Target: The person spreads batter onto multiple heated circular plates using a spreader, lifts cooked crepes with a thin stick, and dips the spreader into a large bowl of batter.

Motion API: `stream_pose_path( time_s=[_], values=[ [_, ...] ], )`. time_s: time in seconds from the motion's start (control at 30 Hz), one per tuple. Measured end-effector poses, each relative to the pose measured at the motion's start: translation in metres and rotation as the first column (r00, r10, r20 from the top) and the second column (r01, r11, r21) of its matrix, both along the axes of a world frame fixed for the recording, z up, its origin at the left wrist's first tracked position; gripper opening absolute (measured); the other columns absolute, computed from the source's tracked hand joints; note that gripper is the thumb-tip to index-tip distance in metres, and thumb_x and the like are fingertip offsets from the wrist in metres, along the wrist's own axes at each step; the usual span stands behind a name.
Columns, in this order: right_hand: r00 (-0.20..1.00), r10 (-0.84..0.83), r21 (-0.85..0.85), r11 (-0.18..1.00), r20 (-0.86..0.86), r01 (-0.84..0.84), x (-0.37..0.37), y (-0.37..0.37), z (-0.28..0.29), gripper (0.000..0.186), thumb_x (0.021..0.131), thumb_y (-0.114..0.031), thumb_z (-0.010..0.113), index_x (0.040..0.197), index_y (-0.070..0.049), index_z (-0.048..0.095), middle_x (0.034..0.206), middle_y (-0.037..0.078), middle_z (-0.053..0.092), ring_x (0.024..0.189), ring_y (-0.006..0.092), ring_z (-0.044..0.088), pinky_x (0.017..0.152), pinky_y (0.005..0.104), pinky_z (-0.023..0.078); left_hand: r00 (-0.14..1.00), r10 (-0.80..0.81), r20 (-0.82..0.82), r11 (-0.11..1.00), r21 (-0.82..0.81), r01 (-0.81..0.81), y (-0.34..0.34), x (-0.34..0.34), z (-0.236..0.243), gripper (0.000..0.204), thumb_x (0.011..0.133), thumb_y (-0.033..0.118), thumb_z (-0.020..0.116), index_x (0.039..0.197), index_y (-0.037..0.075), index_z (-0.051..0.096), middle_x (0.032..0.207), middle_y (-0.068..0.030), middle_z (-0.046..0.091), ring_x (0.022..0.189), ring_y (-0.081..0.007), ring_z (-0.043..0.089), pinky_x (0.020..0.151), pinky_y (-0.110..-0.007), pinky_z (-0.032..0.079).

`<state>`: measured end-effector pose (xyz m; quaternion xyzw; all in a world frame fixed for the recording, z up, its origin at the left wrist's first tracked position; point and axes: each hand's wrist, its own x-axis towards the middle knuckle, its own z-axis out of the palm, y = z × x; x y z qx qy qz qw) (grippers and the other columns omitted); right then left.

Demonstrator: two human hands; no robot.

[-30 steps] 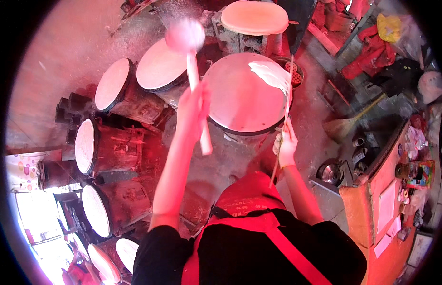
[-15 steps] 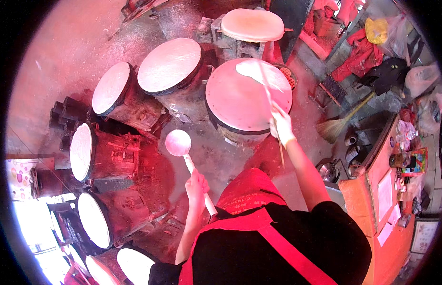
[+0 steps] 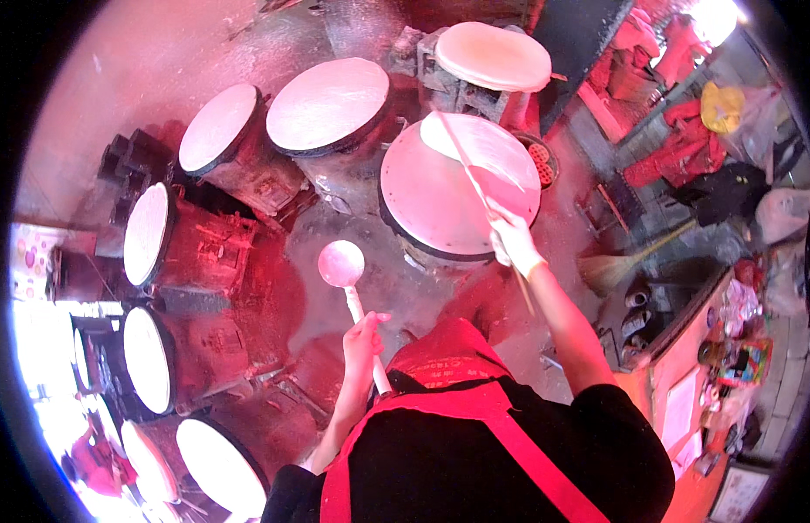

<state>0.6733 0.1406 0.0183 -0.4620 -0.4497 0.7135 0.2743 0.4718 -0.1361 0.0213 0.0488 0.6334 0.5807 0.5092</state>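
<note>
My left hand (image 3: 363, 344) is closed round the pale handle of a ladle (image 3: 341, 263), its index finger pointing out to the side. The ladle's round bowl hangs in the air, in front of my red apron (image 3: 448, 353). With my right hand (image 3: 514, 240) I grip a long thin wooden stick (image 3: 465, 161) that slants across a round griddle (image 3: 418, 196) on a drum-shaped stove. A whiter patch (image 3: 488, 144) covers the griddle's far part, bounded by the stick; whether it is batter or a lifted sheet I cannot tell.
More round griddles on drum stoves curve round to my left, among them a white-topped one (image 3: 328, 105). Behind the worked griddle is a stand topped with a pale round stack (image 3: 494, 57). A broom (image 3: 610, 270) and a cluttered orange table (image 3: 675, 349) are on the right.
The view has turned a little, so the surroundings shift. My right hand and the stick have moved slightly nearer, and the white patch looks larger. My left index finger has straightened.
</note>
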Motion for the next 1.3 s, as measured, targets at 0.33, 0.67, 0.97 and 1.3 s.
stream_pose_path(
  time_s=[0.33, 0.67, 0.97, 1.3],
  values=[
    [0.999, 0.045, 0.053, 0.998, 0.009, -0.045, 0.037, 0.058, -0.034, 0.043, 0.094, -0.018, 0.052, 0.137, -0.013, 0.047, 0.051, -0.007, 0.037, 0.033, 0.0050, 0.031, 0.031, 0.0223, 0.026, 0.967, 0.250, 0.048, 0.967, -0.054, -0.247, 0.012, 0.058, 0.003, 0.029, 0.096, 0.030, 0.053, 0.107, 0.004, 0.059, 0.070, 0.0024, 0.048, 0.050, -0.0026, 0.035, 0.043, -0.018, 0.027],
    [0.912, 0.409, -0.070, 0.911, 0.025, -0.406, 0.091, 0.086, -0.016, 0.042, 0.095, -0.016, 0.047, 0.136, -0.017, 0.048, 0.049, -0.004, 0.036, 0.030, 0.0075, 0.030, 0.028, 0.0243, 0.025, 0.857, 0.008, 0.515, 0.318, 0.811, -0.491, 0.063, 0.096, 0.181, 0.025, 0.101, 0.024, 0.036, 0.082, 0.009, 0.041, 0.050, 0.0042, 0.033, 0.033, -0.0048, 0.027, 0.029, -0.019, 0.023],
    [0.847, 0.530, -0.039, 0.846, -0.035, -0.531, 0.062, 0.108, -0.018, 0.039, 0.098, -0.019, 0.045, 0.137, -0.014, 0.046, 0.049, -0.007, 0.032, 0.030, 0.0063, 0.026, 0.028, 0.0241, 0.023, 0.929, -0.342, -0.140, -0.085, 0.989, 0.118, 0.143, 0.209, 0.287, 0.041, 0.095, 0.024, 0.049, 0.059, 0.004, 0.047, 0.043, -0.0041, 0.035, 0.031, -0.0179, 0.029, 0.038, -0.036, 0.039],
    [0.858, 0.508, 0.048, 0.858, 0.079, -0.512, 0.090, 0.169, -0.037, 0.045, 0.095, -0.015, 0.041, 0.140, -0.013, 0.042, 0.049, -0.003, 0.038, 0.028, 0.0077, 0.030, 0.025, 0.0236, 0.024, 0.880, -0.433, -0.194, -0.101, 0.981, 0.166, 0.182, 0.243, 0.279, 0.041, 0.095, 0.025, 0.046, 0.059, 0.006, 0.045, 0.043, -0.0029, 0.035, 0.031, -0.0166, 0.028, 0.043, -0.036, 0.041]
  ],
)
